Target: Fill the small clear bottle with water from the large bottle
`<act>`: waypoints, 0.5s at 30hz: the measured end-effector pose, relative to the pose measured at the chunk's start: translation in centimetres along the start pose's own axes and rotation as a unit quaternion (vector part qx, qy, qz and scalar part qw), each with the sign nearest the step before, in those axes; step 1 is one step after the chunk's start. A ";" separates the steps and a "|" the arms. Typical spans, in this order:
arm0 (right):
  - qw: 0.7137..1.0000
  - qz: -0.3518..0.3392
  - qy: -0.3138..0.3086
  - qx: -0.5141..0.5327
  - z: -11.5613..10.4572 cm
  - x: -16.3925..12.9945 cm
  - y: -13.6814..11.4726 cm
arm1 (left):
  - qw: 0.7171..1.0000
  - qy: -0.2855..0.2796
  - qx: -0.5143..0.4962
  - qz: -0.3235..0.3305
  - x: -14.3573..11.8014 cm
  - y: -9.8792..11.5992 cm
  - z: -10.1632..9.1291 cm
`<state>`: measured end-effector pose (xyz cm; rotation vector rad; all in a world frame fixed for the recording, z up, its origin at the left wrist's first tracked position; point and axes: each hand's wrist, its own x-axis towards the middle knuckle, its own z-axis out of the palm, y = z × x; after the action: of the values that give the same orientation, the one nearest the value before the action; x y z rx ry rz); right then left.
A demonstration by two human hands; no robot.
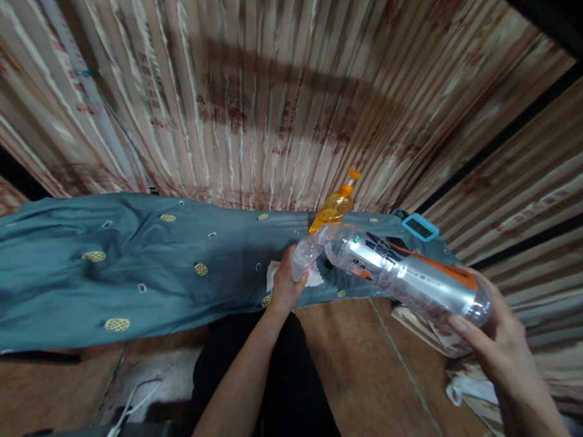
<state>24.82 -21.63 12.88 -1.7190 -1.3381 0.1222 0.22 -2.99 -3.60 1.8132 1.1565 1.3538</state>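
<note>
My right hand (490, 338) grips the base of a large clear plastic bottle (405, 275) with an orange and black label, tilted so its neck points left and down. My left hand (287, 284) holds a small clear bottle (306, 253) upright at the big bottle's mouth, and the two openings meet. An orange spray bottle (336, 205) with an orange nozzle stands just behind them on the teal sheet (129, 270). A white cloth or paper (273, 274) lies on the sheet under my left hand.
The teal patterned sheet covers a low mattress along a striped curtain (267, 97). A blue-framed device (420, 227) lies at the sheet's right end. Brown tiled floor (366, 370) is below, with papers (446, 340) at right and a white cable (126, 406) at lower left.
</note>
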 end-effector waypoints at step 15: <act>1.000 0.003 -0.004 0.013 0.0 0.1 -0.2 | 1.000 -0.012 -0.003 -0.002 0.0 0.2 -0.1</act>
<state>24.70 -21.54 13.00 -1.7020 -1.3324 0.1495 0.22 -3.12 -3.42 1.8182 1.1421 1.3278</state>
